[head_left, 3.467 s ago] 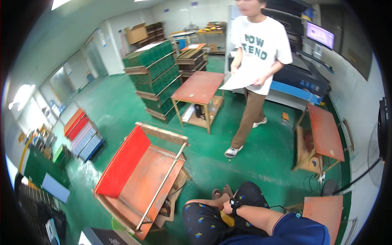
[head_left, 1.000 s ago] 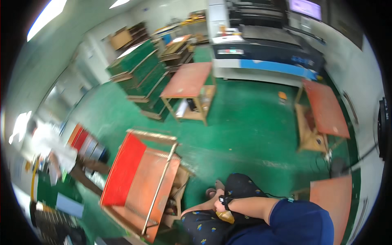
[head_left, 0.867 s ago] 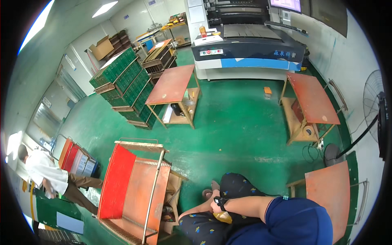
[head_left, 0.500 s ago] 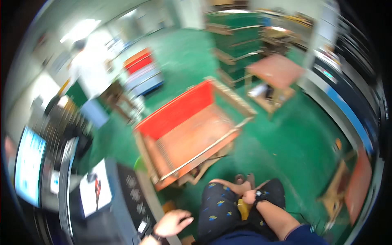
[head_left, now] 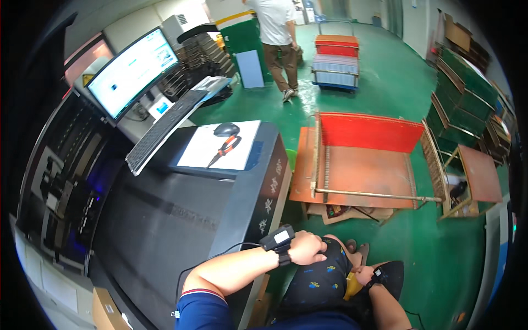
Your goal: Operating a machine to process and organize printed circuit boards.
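Observation:
My left hand [head_left: 306, 247] is curled into a loose fist by my left thigh, palm side down; nothing shows in its fingers. A dark strap with a small boxy device [head_left: 279, 237] sits on that wrist, and a thin cable runs from it. Between my thighs my right hand [head_left: 363, 275] is closed at the top of a yellow piece [head_left: 352, 286], whose kind I cannot make out. A black device [head_left: 377, 275] is on the right wrist. Nearest my left arm is a dark machine [head_left: 261, 192]. On it lie a white sheet [head_left: 190, 148], red-handled pliers [head_left: 225, 149] and a black mouse [head_left: 226, 130].
A monitor [head_left: 132, 71] and keyboard [head_left: 168, 129] stand left. Ahead is an orange-topped table [head_left: 302, 176] bearing a red-backed frame [head_left: 368, 132]. A person [head_left: 278, 44] walks beyond, near a loaded trolley [head_left: 335, 63]. Green crates [head_left: 462, 93] and a small stool [head_left: 478, 170] stand right.
The view has swung left, bringing the machine and monitor further in. My left hand has moved over to my thigh and its fingers have curled in. My right hand remains between my thighs.

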Demonstrator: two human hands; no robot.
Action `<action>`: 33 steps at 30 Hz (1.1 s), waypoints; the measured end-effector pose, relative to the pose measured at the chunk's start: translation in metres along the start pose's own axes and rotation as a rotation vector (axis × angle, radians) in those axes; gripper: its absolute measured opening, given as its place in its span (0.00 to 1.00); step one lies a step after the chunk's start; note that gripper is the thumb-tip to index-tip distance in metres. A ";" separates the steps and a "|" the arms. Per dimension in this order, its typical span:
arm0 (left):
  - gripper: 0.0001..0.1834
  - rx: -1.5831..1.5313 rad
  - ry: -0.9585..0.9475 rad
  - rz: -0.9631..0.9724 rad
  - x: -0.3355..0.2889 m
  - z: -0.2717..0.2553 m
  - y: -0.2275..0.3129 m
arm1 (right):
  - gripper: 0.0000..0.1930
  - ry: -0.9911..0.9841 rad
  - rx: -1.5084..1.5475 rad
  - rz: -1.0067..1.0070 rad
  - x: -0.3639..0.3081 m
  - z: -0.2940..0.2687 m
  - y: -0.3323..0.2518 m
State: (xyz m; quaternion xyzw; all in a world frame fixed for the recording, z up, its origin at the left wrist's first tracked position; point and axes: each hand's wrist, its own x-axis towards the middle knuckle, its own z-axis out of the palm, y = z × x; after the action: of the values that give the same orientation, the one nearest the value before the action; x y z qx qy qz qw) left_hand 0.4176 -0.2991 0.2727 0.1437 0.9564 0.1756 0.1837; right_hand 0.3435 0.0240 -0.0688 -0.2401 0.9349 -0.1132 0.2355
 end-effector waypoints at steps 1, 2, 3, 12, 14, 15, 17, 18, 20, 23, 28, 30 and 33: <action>0.15 0.030 -0.008 -0.006 -0.002 0.001 0.001 | 0.12 0.002 -0.008 -0.024 0.004 -0.002 -0.009; 0.15 0.035 0.000 -0.015 -0.003 0.000 0.003 | 0.12 0.037 -0.032 -0.030 0.005 -0.001 -0.015; 0.15 0.009 -0.002 -0.005 -0.004 0.000 0.006 | 0.11 0.073 -0.054 -0.032 0.007 -0.002 -0.020; 0.17 -0.025 -0.061 -0.012 -0.013 0.002 0.005 | 0.11 0.188 0.075 -0.035 -0.003 -0.015 -0.026; 0.17 -0.022 -0.074 0.001 -0.012 0.003 0.004 | 0.11 0.181 0.102 -0.043 -0.004 -0.019 -0.023; 0.17 -0.030 -0.076 -0.009 -0.013 0.004 0.004 | 0.11 0.174 0.121 -0.063 -0.005 -0.021 -0.024; 0.18 -0.040 -0.090 -0.016 -0.014 0.006 0.003 | 0.10 0.217 0.151 -0.057 -0.010 -0.020 -0.021; 0.18 -0.030 -0.097 -0.006 -0.013 0.005 0.001 | 0.08 0.255 0.171 -0.061 -0.011 -0.019 -0.019; 0.19 -0.075 -0.115 -0.004 -0.012 0.003 0.000 | 0.08 0.255 0.171 -0.040 -0.012 -0.021 -0.017; 0.19 -0.027 -0.117 -0.004 -0.010 0.006 -0.004 | 0.08 0.233 0.192 -0.005 -0.013 -0.016 -0.015; 0.19 -0.078 -0.118 0.018 -0.010 0.006 -0.008 | 0.08 0.225 0.243 0.023 -0.016 -0.019 -0.016; 0.19 -0.059 -0.103 -0.003 -0.011 0.006 -0.011 | 0.10 0.161 0.280 0.043 -0.022 -0.031 -0.022; 0.19 -0.061 -0.080 0.002 -0.007 0.006 -0.010 | 0.07 0.200 0.335 0.049 -0.025 -0.029 -0.019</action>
State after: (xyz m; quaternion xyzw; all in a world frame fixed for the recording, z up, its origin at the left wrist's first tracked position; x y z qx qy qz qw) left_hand 0.4245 -0.3092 0.2658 0.1460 0.9424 0.1989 0.2259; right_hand 0.3563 0.0232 -0.0282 -0.1621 0.9273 -0.2848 0.1810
